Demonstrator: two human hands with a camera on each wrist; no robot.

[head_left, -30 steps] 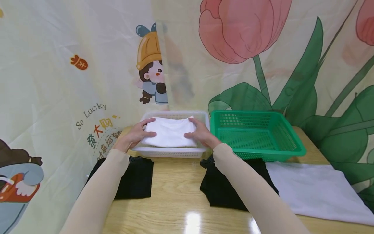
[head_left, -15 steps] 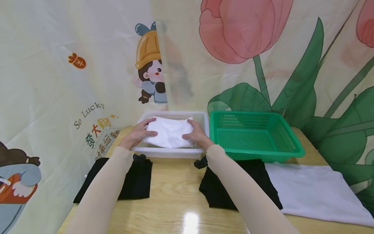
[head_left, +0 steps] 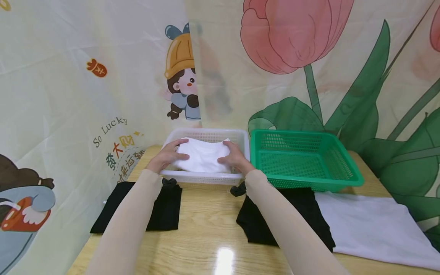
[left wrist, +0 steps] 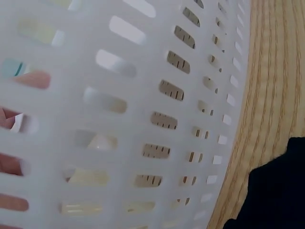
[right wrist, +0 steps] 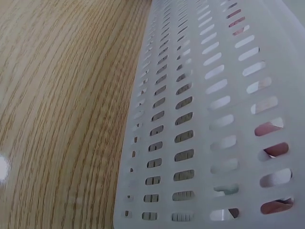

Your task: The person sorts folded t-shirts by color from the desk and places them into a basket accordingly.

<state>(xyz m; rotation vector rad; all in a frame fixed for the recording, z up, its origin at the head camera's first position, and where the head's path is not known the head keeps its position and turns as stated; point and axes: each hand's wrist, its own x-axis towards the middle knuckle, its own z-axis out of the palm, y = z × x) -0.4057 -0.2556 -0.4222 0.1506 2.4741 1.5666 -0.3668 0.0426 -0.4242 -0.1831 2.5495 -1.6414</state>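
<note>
In the head view, a folded white cloth (head_left: 203,156) lies slightly rumpled inside a white slotted plastic basket (head_left: 203,178). My left hand (head_left: 167,156) holds the cloth's left end, thumb and forefinger on top. The right hand (head_left: 237,157) grips the other end the same way. The remaining fingers are mostly hidden by cloth and basket. Both wrist views are filled by the basket's perforated wall (left wrist: 143,86); bits of fingers (right wrist: 269,128) show through its slots.
A green basket (head_left: 350,177) stands right of the white one on the wooden table (head_left: 206,214). Folded black cloths lie at front left (head_left: 165,214) and front right (head_left: 258,225), partly under my forearms. A white cloth (head_left: 374,229) lies far right. A printed curtain (head_left: 220,57) hangs behind.
My hands have come slightly closer together, and the white cloth between them looks a little more bunched. The head view has shifted slightly.
</note>
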